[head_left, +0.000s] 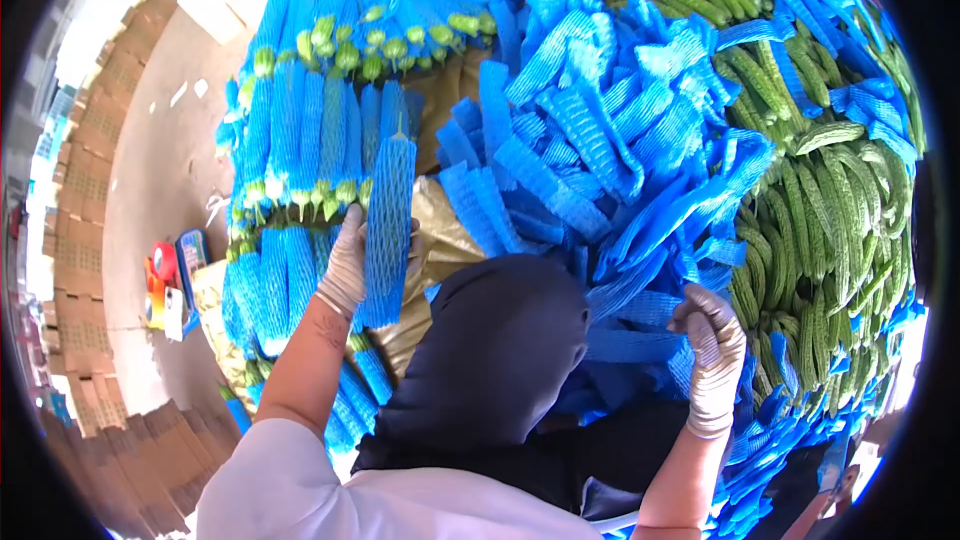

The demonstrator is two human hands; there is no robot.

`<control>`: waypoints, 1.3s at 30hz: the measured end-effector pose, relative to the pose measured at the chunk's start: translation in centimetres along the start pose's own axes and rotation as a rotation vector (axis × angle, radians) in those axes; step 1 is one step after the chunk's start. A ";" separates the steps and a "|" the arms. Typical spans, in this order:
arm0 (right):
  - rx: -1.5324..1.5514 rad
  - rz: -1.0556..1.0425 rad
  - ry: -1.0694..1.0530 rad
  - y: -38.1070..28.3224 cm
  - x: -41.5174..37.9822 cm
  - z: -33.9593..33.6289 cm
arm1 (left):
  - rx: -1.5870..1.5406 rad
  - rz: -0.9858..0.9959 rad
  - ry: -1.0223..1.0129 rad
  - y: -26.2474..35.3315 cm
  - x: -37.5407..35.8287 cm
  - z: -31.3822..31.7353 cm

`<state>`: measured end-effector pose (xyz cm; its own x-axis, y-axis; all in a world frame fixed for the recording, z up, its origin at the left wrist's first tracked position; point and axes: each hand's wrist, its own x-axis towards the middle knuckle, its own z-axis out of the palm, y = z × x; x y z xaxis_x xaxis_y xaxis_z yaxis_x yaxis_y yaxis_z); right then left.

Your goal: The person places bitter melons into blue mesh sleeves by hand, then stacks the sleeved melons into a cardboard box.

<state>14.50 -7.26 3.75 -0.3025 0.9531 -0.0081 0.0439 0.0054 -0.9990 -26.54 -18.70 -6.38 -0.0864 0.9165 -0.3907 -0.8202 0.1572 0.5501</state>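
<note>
Firstly, listed by bulk: one heap of blue net sleeves point(575, 125), loose and tangled, spread to the right of the left grip point(347, 265) and beyond the right grip point(716, 355). Bare green gourds point(840, 215), ridged, piled to the right of and beyond the right grip, with stray sleeves strewn among them. Sleeved gourds in rows point(305, 125), green ends exposed, laid beyond and to the left of the left grip. A gold-brown sheet point(440, 225), seen just to the right of the left grip. One held sleeved gourd point(388, 230), lengthwise in the left grip, stem tip point(400, 127) pointing away.

The left grip, gloved, is wrapped around that gourd, thumb on one side and fingertips on the other. The right grip, gloved, is held with fingers curled near the sleeves; whether anything is pinched there cannot be told.

For good handling, it is judged, the gourd should be cradled about its middle with light pressure, since its flesh may bruise. The netting should be kept even along its length, and the stem tip kept free of neighbouring mesh, where it might snag.
</note>
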 end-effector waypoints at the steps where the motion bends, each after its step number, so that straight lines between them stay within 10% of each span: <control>1: -0.017 0.047 -0.011 -0.2 0.0 0.0 | 0.093 0.035 0.036 0.3 1.1 1.0; 15: -0.933 -0.140 -0.431 2.9 4.4 -0.6 | 0.158 0.163 -0.078 4.0 24.1 15.6; 39: -0.932 0.006 -0.584 5.1 8.5 0.0 | 0.056 0.293 0.074 2.2 36.3 10.1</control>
<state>12.11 0.87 -1.41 -0.6931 0.6652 -0.2777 0.6744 0.4622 -0.5759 -25.78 18.64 -11.84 -0.3571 0.8968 -0.2612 -0.7223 -0.0878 0.6860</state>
